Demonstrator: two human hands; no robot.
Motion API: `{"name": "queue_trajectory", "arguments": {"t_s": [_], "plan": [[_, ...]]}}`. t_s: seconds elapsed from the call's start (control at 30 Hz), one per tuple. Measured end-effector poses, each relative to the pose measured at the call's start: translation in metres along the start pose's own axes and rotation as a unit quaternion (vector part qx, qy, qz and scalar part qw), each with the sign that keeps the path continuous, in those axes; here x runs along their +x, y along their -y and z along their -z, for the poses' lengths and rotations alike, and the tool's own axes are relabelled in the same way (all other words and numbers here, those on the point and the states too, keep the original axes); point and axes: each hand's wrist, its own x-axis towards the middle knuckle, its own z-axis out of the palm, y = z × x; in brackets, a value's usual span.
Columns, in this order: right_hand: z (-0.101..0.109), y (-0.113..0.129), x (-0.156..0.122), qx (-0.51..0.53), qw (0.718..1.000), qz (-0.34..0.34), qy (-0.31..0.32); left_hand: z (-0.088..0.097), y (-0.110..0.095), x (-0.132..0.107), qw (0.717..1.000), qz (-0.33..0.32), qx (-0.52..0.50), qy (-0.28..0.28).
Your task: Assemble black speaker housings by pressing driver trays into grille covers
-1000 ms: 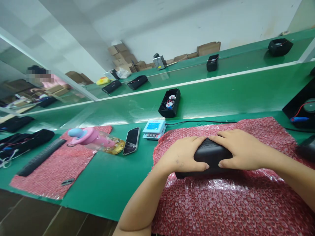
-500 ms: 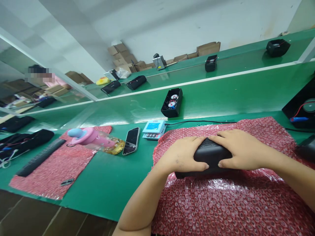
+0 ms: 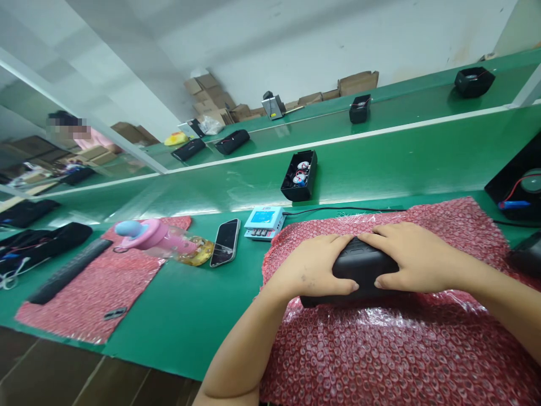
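Note:
A black plastic speaker housing [image 3: 359,270] lies on a sheet of red bubble wrap [image 3: 380,349] in front of me. My left hand [image 3: 315,266] is wrapped over its left end, fingers curled round the top and thumb pressed on the front. My right hand [image 3: 412,258] covers its right end the same way. Both hands press down on the housing and hide most of it.
Behind the wrap stand a small blue-screen tester [image 3: 265,222], a phone [image 3: 225,242] and a pink bottle [image 3: 158,235]. An open black case with red and blue parts [image 3: 300,175] rides the green belt [image 3: 401,160]. Another open case [image 3: 518,183] sits at the right. A person works far left.
The open black cases on the belts have drifted: the near one to the right, the far ones to the left. My hands have not moved on the housing.

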Motion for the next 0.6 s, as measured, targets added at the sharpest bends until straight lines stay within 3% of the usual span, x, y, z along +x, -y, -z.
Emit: {"name": "queue_trajectory", "arguments": {"t_s": [0.6], "plan": [[-0.0002, -0.0011, -0.0005, -0.003, 1.0, -0.003, 0.001, -0.0005, -0.0001, 0.0, 1.0, -0.003, 0.001, -0.006]]}}
